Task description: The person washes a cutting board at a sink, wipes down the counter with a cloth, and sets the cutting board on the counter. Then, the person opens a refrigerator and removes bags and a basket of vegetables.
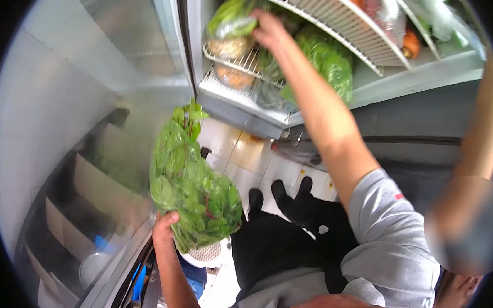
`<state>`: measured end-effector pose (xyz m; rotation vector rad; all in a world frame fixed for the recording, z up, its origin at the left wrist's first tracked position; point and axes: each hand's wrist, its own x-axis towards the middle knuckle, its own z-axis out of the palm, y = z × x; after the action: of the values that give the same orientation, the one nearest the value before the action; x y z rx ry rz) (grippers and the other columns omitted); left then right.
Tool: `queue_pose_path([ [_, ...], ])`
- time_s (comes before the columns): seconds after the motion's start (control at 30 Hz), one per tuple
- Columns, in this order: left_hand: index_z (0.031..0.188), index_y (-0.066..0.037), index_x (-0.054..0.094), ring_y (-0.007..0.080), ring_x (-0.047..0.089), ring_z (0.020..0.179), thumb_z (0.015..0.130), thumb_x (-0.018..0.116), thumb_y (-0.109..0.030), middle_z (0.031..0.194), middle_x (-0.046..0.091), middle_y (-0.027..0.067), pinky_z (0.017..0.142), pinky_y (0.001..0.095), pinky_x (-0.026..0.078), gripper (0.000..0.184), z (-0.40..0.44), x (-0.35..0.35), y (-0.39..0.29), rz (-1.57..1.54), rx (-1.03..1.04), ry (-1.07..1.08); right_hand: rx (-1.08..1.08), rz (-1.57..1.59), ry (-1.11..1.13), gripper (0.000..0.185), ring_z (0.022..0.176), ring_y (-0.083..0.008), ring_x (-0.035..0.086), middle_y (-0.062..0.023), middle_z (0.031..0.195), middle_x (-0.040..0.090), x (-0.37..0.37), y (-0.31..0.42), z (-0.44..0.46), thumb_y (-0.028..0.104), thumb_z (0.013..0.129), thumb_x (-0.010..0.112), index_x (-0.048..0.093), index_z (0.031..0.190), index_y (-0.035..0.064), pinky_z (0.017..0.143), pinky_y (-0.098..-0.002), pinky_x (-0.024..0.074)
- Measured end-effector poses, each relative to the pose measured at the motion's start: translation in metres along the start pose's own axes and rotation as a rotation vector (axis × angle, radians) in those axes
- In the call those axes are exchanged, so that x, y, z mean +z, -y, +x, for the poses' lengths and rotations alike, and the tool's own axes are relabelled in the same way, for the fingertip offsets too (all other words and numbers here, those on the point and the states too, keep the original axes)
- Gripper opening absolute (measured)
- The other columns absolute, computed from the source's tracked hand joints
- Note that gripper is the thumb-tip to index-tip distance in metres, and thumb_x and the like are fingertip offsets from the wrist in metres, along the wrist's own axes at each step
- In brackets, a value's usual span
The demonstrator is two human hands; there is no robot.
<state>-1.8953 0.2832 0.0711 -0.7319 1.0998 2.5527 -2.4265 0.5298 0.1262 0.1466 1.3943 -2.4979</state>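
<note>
My left hand (164,226) is closed on the lower left side of a large clear plastic bag of leafy greens (195,184). Some leaves stick out of its top. Inside the refrigerator, my right hand (267,29) is closed at the edge of a bag of long green vegetables (233,20); its fingertips are partly hidden. Beneath that bag, a pale bagged item (231,47) rests on a wire shelf (242,65). Another green plastic bag of greens (328,63) lies beside my right forearm.
Curved wire racks (334,15) above hold carrots (411,44) and plastic bags. The glass door (134,26) stands open on the left. Another person's arm (479,125) is close on the right. A white perforated basket (207,253) sits below my left hand.
</note>
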Motion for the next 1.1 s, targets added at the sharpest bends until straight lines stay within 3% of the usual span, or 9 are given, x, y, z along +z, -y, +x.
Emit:
queue_pose_path([
  [0.13, 0.144, 0.005, 0.042, 0.0339, 0.064, 0.114, 0.066, 0.081, -0.023, 0.13, 0.062, 0.0202, 0.099, 0.0446, 0.053, 0.091, -0.001, 0.006, -0.01, -0.02, -0.004, 0.033, 0.092, 0.309, 0.059, 0.016, 0.1, -0.028, 0.062, -0.0138, 0.107, 0.06, -0.046, -0.017, -0.059, 0.004, 0.09, 0.052, 0.056, 0.104, -0.0009, 0.093, -0.0461, 0.0563],
  [0.33, 0.143, 0.005, 0.041, 0.0339, 0.066, 0.109, 0.066, 0.08, -0.019, 0.125, 0.063, 0.0203, 0.094, 0.0454, 0.056, 0.089, -0.007, 0.031, -0.02, -0.114, 0.002, 0.042, 0.215, 0.442, 0.214, 0.05, 0.107, -0.0333, 0.067, -0.0208, 0.119, 0.067, -0.081, -0.029, -0.183, 0.024, 0.087, 0.051, 0.055, 0.128, -0.0032, 0.098, -0.0461, 0.0536],
  [0.47, 0.143, 0.005, 0.042, 0.0345, 0.067, 0.108, 0.068, 0.078, -0.018, 0.125, 0.063, 0.0204, 0.093, 0.0464, 0.057, 0.086, -0.012, 0.038, -0.022, -0.126, 0.054, 0.092, 0.365, 0.573, 0.24, 0.05, 0.104, -0.0338, 0.069, -0.0188, 0.118, 0.07, -0.109, -0.044, -0.242, 0.029, 0.09, 0.05, 0.06, 0.128, -0.0014, 0.096, -0.0469, 0.0549],
  [0.6, 0.141, 0.005, 0.045, 0.0348, 0.068, 0.105, 0.069, 0.077, -0.02, 0.124, 0.064, 0.0209, 0.09, 0.0475, 0.058, 0.082, -0.012, 0.045, -0.025, -0.178, 0.052, 0.149, 0.461, 0.21, 0.032, 0.048, 0.1, -0.0303, 0.071, -0.0167, 0.115, 0.071, -0.087, -0.062, -0.283, 0.033, 0.091, 0.058, 0.061, 0.127, 0.0007, 0.093, -0.0447, 0.0566],
  [0.63, 0.14, 0.005, 0.046, 0.0347, 0.069, 0.103, 0.07, 0.076, -0.022, 0.122, 0.064, 0.021, 0.088, 0.0478, 0.059, 0.081, -0.01, 0.047, -0.027, -0.157, 0.062, 0.166, 0.591, 0.269, 0.146, 0.048, 0.097, -0.0301, 0.072, -0.0158, 0.112, 0.072, -0.08, -0.076, -0.286, 0.033, 0.091, 0.06, 0.061, 0.126, 0.0009, 0.091, -0.0449, 0.0574],
  [0.7, 0.138, 0.006, 0.048, 0.0346, 0.07, 0.099, 0.072, 0.076, -0.026, 0.121, 0.066, 0.0205, 0.085, 0.0478, 0.061, 0.078, -0.011, 0.058, -0.033, -0.108, 0.094, 0.186, 0.44, -0.426, 0.126, 0.05, 0.113, -0.0202, 0.063, -0.0122, 0.13, 0.063, -0.023, -0.069, -0.317, 0.035, 0.091, 0.063, 0.061, 0.13, 0.0032, 0.101, -0.0364, 0.0492],
  [0.73, 0.137, 0.005, 0.05, 0.0345, 0.07, 0.098, 0.072, 0.075, -0.028, 0.12, 0.066, 0.0203, 0.084, 0.0476, 0.061, 0.077, -0.012, 0.068, -0.038, -0.111, 0.099, 0.173, 0.381, -0.38, 0.39, 0.053, 0.119, -0.0163, 0.057, -0.008, 0.136, 0.058, -0.05, -0.128, -0.294, 0.036, 0.092, 0.062, 0.059, 0.134, 0.0042, 0.105, -0.034, 0.0433],
  [0.8, 0.134, 0.005, 0.052, 0.0345, 0.07, 0.096, 0.073, 0.075, -0.032, 0.118, 0.067, 0.02, 0.081, 0.0472, 0.061, 0.075, -0.011, 0.084, -0.049, -0.108, 0.106, 0.145, 0.286, -0.263, 0.557, 0.054, 0.117, -0.0149, 0.057, -0.006, 0.133, 0.059, 0.021, -0.072, -0.327, 0.038, 0.094, 0.059, 0.057, 0.137, 0.0042, 0.104, -0.0332, 0.0441],
  [1.1, 0.127, 0.002, 0.059, 0.033, 0.069, 0.094, 0.072, 0.072, -0.033, 0.11, 0.069, 0.0178, 0.081, 0.0455, 0.06, 0.066, 0.007, 0.077, -0.04, -0.232, 0.111, 0.215, 0.236, -0.525, 0.603, 0.051, 0.109, -0.0186, 0.058, -0.0124, 0.12, 0.066, 0.029, -0.112, -0.306, 0.036, 0.104, 0.042, 0.06, 0.126, -0.006, 0.094, -0.0369, 0.0478],
])
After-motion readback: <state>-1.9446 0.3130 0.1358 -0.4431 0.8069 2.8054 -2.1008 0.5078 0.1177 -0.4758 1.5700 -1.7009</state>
